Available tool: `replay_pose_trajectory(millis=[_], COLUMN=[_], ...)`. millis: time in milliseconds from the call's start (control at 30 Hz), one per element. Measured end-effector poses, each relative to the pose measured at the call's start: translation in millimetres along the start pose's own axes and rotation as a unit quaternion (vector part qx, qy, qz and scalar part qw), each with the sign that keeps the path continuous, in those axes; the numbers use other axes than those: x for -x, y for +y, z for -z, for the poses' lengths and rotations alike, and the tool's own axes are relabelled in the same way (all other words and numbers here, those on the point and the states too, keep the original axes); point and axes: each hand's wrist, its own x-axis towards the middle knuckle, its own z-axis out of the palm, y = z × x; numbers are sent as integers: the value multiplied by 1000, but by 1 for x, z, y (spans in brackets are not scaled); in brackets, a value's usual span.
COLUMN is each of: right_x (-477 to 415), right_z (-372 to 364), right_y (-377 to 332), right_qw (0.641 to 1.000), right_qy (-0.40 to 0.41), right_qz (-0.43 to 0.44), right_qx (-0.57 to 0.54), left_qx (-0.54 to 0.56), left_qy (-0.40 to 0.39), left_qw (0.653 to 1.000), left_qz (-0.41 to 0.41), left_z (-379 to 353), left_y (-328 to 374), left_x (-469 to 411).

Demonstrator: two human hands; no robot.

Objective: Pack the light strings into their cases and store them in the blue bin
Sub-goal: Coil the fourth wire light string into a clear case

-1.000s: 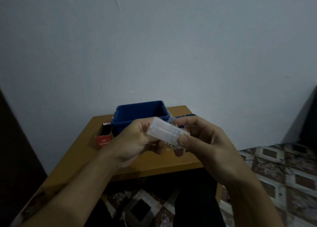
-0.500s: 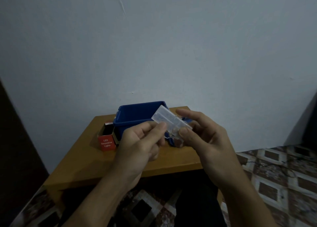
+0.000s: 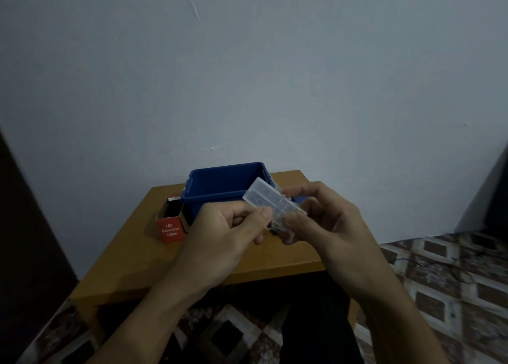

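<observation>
My right hand (image 3: 319, 220) pinches a clear plastic battery pack of a light string (image 3: 270, 201) between thumb and fingers, its far end tilted up to the left over the blue bin (image 3: 220, 183). Thin wire is bunched under the pack, and my left hand (image 3: 228, 231) pinches it at the pack's near end with thumb and forefinger. A red open case marked "LED Decorative Lights" (image 3: 170, 230) stands left of the bin on the wooden table (image 3: 132, 259). What lies inside the bin is hidden.
The table stands against a pale wall. A patterned tiled floor (image 3: 439, 281) lies to the right, with a thin dark cable on it. Dark shapes border the view at both sides.
My left hand slid off the pack's body down to its near end and now pinches the wire there. The pack's far end rose and tilted toward the bin.
</observation>
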Motion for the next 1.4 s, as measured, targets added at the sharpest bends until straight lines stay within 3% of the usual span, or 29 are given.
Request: replay_pose_trajectory(millis=[667,1033,1200,1400], right_x=[0,-1,-1,-3], right_z=[-1,-4,2,8], right_y=[-3,-2,-1,3], right_qw=[999,994,991,987], right_qy=[25,105,132,161], right_qz=[-19,-9,-2,-16], right_qx=[-16,-40,-33,4], left_qx=[-36,107,21,-142], left_qy=[-16,-84,-96,-74], left_qw=[999,981,986,987], left_qz=[-31,141,135,13], left_z=[1,8,15,21], left_y=[-1,4,7,13], left_x=[0,2,7,13])
